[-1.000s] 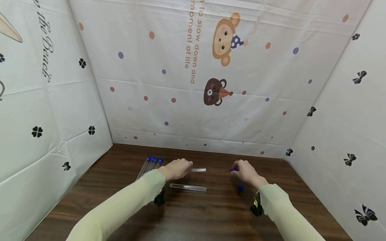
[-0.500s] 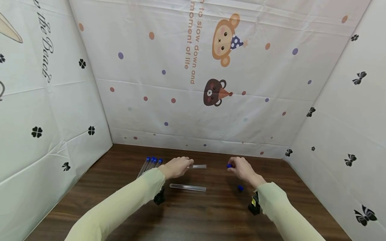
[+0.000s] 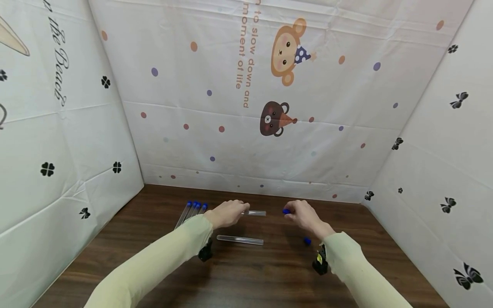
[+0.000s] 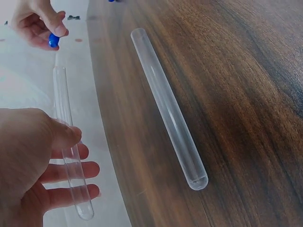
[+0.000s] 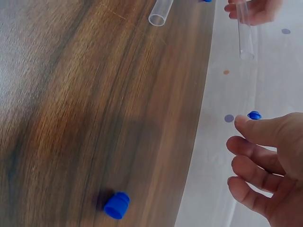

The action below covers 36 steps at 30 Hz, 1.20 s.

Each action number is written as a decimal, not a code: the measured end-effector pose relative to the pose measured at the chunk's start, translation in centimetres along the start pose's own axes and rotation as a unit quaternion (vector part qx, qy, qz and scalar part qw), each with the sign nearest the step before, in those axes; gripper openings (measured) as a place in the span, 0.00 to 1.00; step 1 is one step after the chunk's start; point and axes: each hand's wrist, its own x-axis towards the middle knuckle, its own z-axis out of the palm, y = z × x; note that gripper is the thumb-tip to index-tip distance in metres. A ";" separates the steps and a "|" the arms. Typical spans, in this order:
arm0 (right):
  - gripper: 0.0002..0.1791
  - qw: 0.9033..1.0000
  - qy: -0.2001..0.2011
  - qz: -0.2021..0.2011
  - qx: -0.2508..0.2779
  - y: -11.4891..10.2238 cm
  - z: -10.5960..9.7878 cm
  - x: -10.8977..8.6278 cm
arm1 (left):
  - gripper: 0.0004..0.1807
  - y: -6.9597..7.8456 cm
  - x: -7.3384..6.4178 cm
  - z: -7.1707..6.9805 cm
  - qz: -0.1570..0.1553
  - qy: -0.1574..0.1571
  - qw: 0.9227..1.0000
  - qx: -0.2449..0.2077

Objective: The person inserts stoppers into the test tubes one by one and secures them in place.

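My left hand (image 3: 230,213) pinches a clear test tube (image 4: 61,97) between thumb and fingers, its uncapped end pointing toward my right hand (image 3: 306,215). Between the thumb and fingers of that right hand is a small blue stopper (image 3: 286,211), a short gap away from the tube's mouth. In the left wrist view both held things appear raised off the table. A second clear test tube (image 3: 240,240) without a stopper lies on the table, nearer to me than the held one. Another blue stopper (image 5: 117,205) lies loose on the wood below my right hand.
Several test tubes with blue stoppers (image 3: 185,214) lie side by side at the left, partly hidden behind my left forearm. The dark wooden table (image 3: 250,278) is bordered by white printed sheeting (image 3: 231,145) at the back and both sides.
My right hand has moved left with the blue stopper, narrowing the gap to the tube. My left hand has lifted the tube slightly. The loose tube and loose stopper have stayed put.
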 end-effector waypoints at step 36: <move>0.06 0.999 -0.039 -0.010 0.020 -2.9 1.9 0.8 | 0.12 0.7 0.8 0.4 -0.019 -0.049 0.999 -0.008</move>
